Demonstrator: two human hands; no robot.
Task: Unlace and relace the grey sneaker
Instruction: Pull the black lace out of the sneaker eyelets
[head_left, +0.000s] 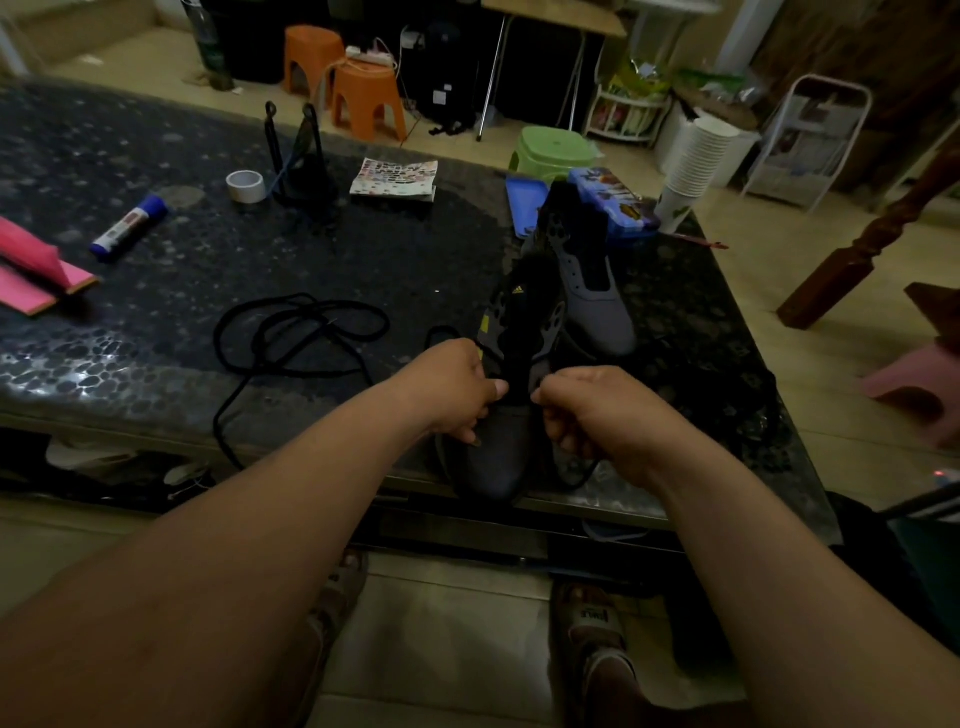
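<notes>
Both forearms reached forward, wrists close together over the near edge of the tabletop (156, 332). The left hand (457, 389) curled round the left eyelet flap of the grey sneaker (493, 467), its thumb pressed toward the black tongue. The right hand (597, 410) was curled tight at the opposite flap; whether it pinched anything could not be told. The sneaker stood toe toward the person, its toe overhanging the edge. A loose black lace (296, 332) lay coiled to its left. Behind it stood a second sneaker (597, 296), hiding the inside of an open blue pencil case (623, 202). Nested paper cups (691, 156) leaned nearby. The tabletop was glossy and pebble-patterned.
</notes>
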